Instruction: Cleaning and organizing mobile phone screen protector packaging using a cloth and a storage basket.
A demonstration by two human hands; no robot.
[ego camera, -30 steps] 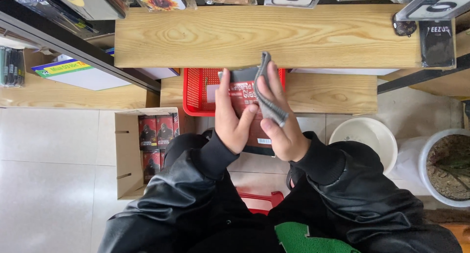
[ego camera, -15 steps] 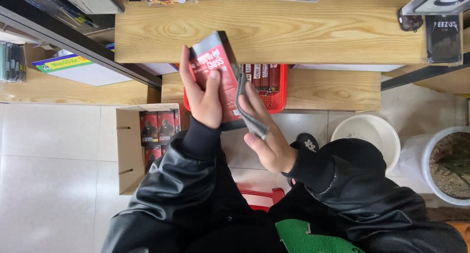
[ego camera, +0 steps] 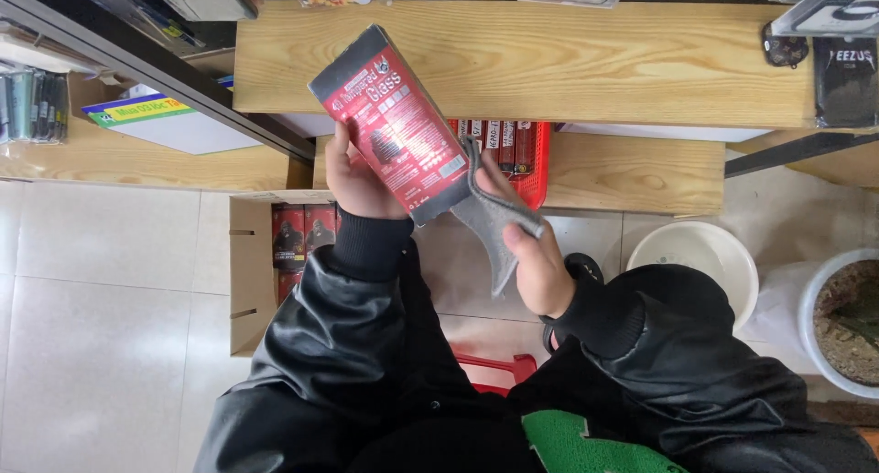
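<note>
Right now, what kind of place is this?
Probably a small shop or its stockroom: light wooden shelves, a red plastic basket of matching red packs, and a cardboard carton holding more of them.

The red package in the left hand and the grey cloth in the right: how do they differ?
The red package is flat, stiff and printed; the grey cloth is plain, limp and hangs folded. The left hand holds the package tilted up; the right hand presses the cloth against the package's lower edge.

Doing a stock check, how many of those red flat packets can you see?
About 7: one in the left hand, roughly four upright in the red basket, two in the cardboard box. More may be hidden.
</note>
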